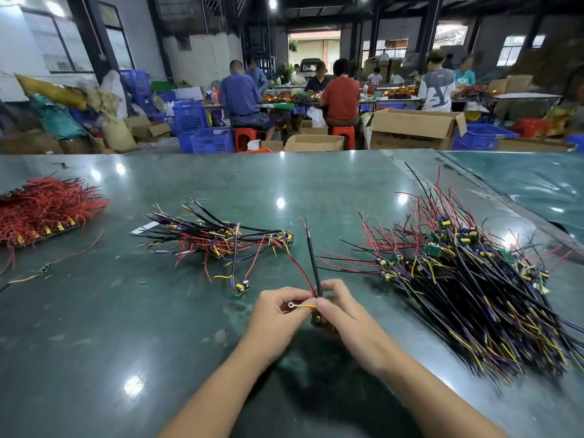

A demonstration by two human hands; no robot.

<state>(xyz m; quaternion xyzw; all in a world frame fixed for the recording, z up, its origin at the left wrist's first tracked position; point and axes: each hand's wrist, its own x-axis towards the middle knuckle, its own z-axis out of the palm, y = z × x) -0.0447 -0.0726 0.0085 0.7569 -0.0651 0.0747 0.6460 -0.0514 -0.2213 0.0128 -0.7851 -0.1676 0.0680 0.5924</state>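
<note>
Both hands meet over the near middle of the green table (158, 311). My left hand (278, 314) pinches a small ring terminal (291, 305) on a short yellow wire (305, 306). My right hand (339, 314) grips a small circuit board, mostly hidden under its fingers, where that yellow wire ends. A thick black cable (313, 260) and a thin red wire (300, 270) rise from the board between my hands and point away from me.
A big heap of wired boards (467, 279) lies at right, a smaller bundle (221, 238) left of centre, a single board (241, 287) near my left hand. Red-wire pile (44, 207) at far left. Beyond the table: boxes, blue crates, seated people.
</note>
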